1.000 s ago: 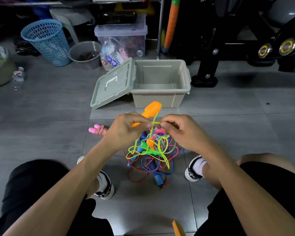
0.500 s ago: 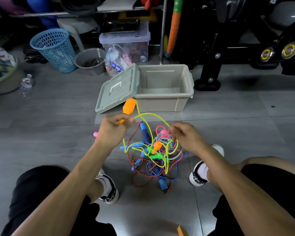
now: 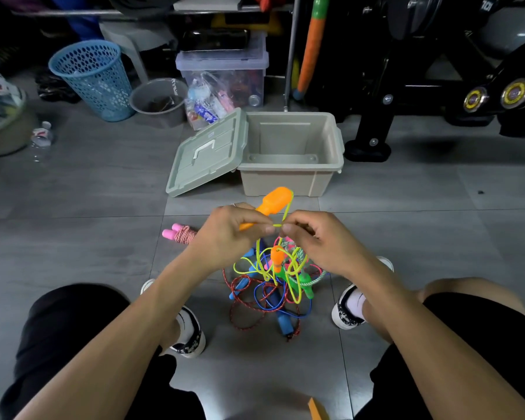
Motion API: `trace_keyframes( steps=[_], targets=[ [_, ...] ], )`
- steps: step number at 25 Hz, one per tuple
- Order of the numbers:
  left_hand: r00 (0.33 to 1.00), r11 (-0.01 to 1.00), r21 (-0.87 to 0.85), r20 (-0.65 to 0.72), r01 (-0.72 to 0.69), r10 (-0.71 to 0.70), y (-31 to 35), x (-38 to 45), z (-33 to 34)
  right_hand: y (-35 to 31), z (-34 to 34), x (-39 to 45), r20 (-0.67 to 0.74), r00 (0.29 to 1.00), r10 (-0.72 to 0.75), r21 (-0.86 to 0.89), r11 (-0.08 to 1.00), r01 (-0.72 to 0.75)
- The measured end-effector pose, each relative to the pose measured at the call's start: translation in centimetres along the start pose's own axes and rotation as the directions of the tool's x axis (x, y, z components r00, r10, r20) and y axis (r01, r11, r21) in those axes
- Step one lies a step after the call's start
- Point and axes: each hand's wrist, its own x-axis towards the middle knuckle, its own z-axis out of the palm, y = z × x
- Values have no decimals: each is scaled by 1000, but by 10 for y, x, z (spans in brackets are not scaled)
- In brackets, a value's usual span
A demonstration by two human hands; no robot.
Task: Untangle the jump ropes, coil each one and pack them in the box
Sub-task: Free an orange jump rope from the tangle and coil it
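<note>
You are early in the job. Your left hand (image 3: 228,234) grips the orange handle (image 3: 272,203) and your right hand (image 3: 312,237) pinches the yellow cord (image 3: 288,207) just beside it, so that rope's first coil looks barely begun. Below your hands, the tangle (image 3: 273,283) of blue, red, green and pink ropes lies on the floor (image 3: 73,207) between your shoes, unsorted. One pink-handled rope (image 3: 179,234) lies coiled to the left. The box (image 3: 288,177) stands open beyond, with nothing visible inside.
</note>
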Motion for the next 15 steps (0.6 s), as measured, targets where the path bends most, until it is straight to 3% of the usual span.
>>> trace_keyframes(
  steps=[3, 7, 10, 12, 14, 15],
  targets=[
    [996, 995, -98, -82, 29, -37, 9, 2, 0, 11, 3, 1, 35, 997, 69, 94, 993, -72],
    [942, 894, -438, -248, 97, -224, 12, -1, -20, 37, 8, 2, 105, 976, 192, -110, 977, -181],
    [917, 861, -475, -234, 182, -323, 8, 0, -27, 46, 8, -1, 64, 977, 204, -145, 970, -193],
    [892, 879, -329, -174, 347, -417, -4, 2, -25, 39, 4, 0, 14, 984, 175, -117, 978, -172],
    [846, 839, 102, -63, 534, -530, -21, 5, -23, 28, -1, 1, -28, 992, 122, -111, 986, -124],
    [820, 779, 302, -15, 550, -573, -25, 4, -21, 22, -4, 0, -38, 995, 93, -103, 990, -97]
  ],
)
